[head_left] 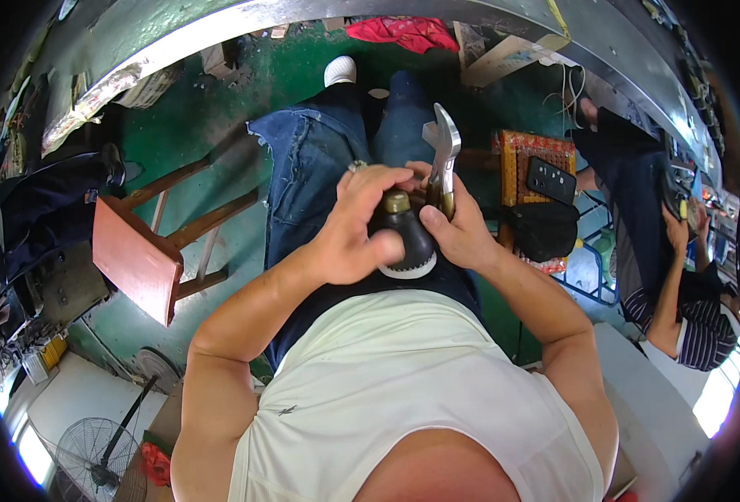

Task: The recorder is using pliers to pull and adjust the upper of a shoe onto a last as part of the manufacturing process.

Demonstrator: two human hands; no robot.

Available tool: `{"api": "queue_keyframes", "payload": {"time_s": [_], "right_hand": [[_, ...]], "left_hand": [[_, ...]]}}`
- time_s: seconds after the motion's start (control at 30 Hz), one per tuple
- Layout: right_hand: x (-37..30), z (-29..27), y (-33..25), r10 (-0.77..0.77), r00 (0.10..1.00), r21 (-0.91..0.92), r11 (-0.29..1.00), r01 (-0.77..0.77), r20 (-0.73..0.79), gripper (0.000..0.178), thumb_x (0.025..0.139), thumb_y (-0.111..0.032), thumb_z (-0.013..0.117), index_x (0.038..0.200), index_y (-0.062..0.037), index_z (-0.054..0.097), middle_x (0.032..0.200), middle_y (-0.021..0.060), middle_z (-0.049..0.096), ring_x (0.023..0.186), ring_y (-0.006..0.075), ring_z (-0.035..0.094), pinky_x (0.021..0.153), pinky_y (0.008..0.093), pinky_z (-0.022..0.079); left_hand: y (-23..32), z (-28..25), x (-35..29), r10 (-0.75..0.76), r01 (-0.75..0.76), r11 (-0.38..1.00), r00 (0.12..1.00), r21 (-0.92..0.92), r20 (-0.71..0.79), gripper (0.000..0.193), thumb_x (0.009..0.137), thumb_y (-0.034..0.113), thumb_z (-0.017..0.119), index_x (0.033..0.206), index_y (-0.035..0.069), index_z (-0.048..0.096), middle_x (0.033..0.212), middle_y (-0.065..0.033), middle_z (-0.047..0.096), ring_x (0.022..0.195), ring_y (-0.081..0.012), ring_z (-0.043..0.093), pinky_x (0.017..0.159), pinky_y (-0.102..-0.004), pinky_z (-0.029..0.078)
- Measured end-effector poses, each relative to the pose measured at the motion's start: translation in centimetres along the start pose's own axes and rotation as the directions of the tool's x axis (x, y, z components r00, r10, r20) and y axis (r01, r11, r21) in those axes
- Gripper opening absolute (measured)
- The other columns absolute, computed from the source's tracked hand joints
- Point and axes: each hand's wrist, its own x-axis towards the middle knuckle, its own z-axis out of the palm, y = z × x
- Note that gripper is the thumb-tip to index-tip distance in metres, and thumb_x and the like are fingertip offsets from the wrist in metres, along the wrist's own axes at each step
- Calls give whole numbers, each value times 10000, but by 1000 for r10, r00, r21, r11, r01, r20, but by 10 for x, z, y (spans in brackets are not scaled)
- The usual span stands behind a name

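Note:
In my lap sits a dark, rounded piece (413, 237) that looks like a shoe upper, with a brownish-gold knob-like end and a white edge toward my belly. My left hand (357, 222) curls around its left side, fingers over the far end and thumb across the near part. My right hand (462, 226) grips the handles of metal pincers (445, 146), whose curved, shiny head points up and away from me. The right fingers also lie close to the dark piece's right side. Part of the piece is hidden under my hands.
A wooden stool (140, 255) lies tipped at left. On the right, a woven-topped seat (525, 159) holds a phone (551, 180) and a black pouch (544, 230). Another person (679, 276) works farther right. A metal bench edge (303, 15) arches ahead; a fan (98, 460) stands lower left.

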Motion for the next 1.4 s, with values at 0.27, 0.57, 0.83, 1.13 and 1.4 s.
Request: {"api": "queue_keyframes", "payload": {"time_s": [0.27,0.57,0.83,1.13,1.4], "right_hand": [[-15,3,3,-156,987,-191,971,146,-38,690,1033,-396,560,1489,52,303,1472,221,463,1343,309,492,1130,392,358],[5,-20,-22,-184,979,-326,924,201,83,795,763,-407,882,1335,-43,466,1547,230,373,1381,352,466,1114,396,384],[47,-39,-71,73,945,-495,863,101,320,866,633,-340,941,1320,-47,503,1255,161,645,1153,342,641,1011,415,484],[81,-46,-86,211,894,-637,765,100,395,874,605,-333,965,1273,-36,487,1301,181,618,1152,325,631,992,405,479],[75,-39,-76,111,933,-729,659,188,341,825,674,-253,903,1307,0,439,1164,236,637,1101,405,636,958,421,494]], "left_hand": [[-9,28,28,-250,192,926,957,-323,-147,627,1121,429,229,937,-14,634,1011,-134,665,981,-221,610,946,-346,455],[-21,22,48,-349,331,866,937,-374,23,493,1117,380,333,1014,2,632,997,-78,657,943,-144,598,876,-298,484],[-47,42,55,-228,6,904,852,-427,-471,129,1087,174,472,1079,46,469,1051,-42,538,868,-74,491,783,-235,446],[-67,37,60,-230,-55,860,845,-507,-482,155,1094,189,467,1134,43,501,1027,-15,571,923,-64,529,839,-238,467],[-83,0,20,-380,260,251,912,-932,153,488,967,143,586,1420,12,465,1368,-155,561,1287,-252,530,1066,-396,433]]}}
